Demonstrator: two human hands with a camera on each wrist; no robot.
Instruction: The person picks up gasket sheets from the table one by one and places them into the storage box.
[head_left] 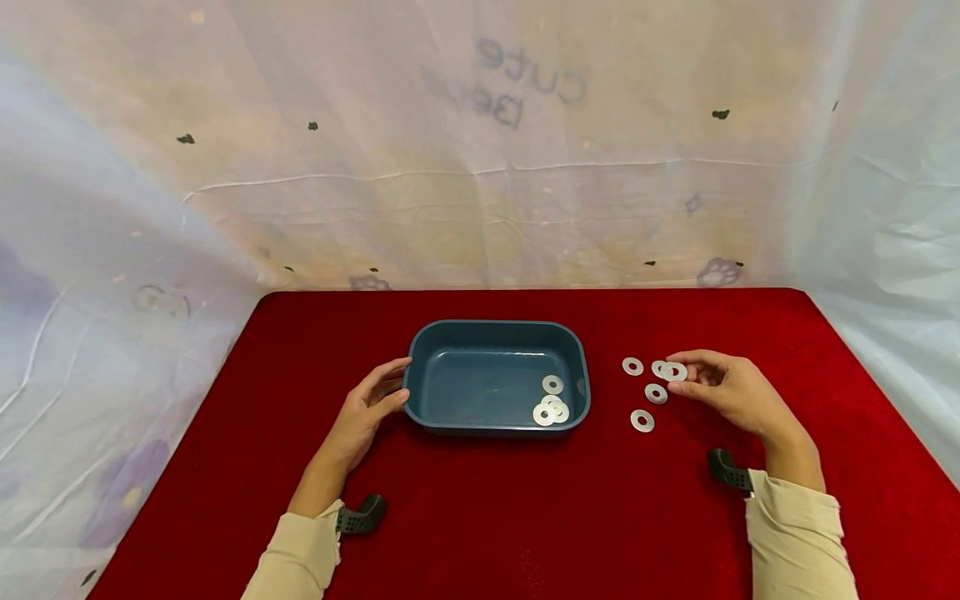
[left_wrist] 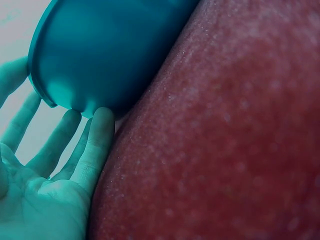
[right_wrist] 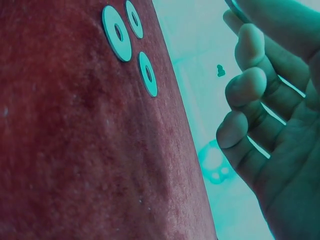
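My right hand (head_left: 723, 387) pinches a flat metal washer (head_left: 682, 372) between thumb and fingertips, raised above the red cloth. Only a sliver of that washer's edge (right_wrist: 237, 11) shows at the top of the right wrist view. Beside and below it lie several loose washers (head_left: 634, 414) on the cloth, one partly covered by the held one. At the left end of a blue-grey plastic bin (head_left: 495, 430), my left hand (head_left: 360, 417) touches the wall with extended fingers (left_wrist: 102, 131). Several more washers (head_left: 552, 378) lie in the bin's front right corner, some overlapping.
The bin stands mid-table on a red cloth (head_left: 480, 517). Pale printed sheeting (head_left: 465, 225) hangs behind the table and along both sides. A dark wrist strap device (head_left: 363, 515) sits at the left cuff, another (head_left: 727, 471) at the right.
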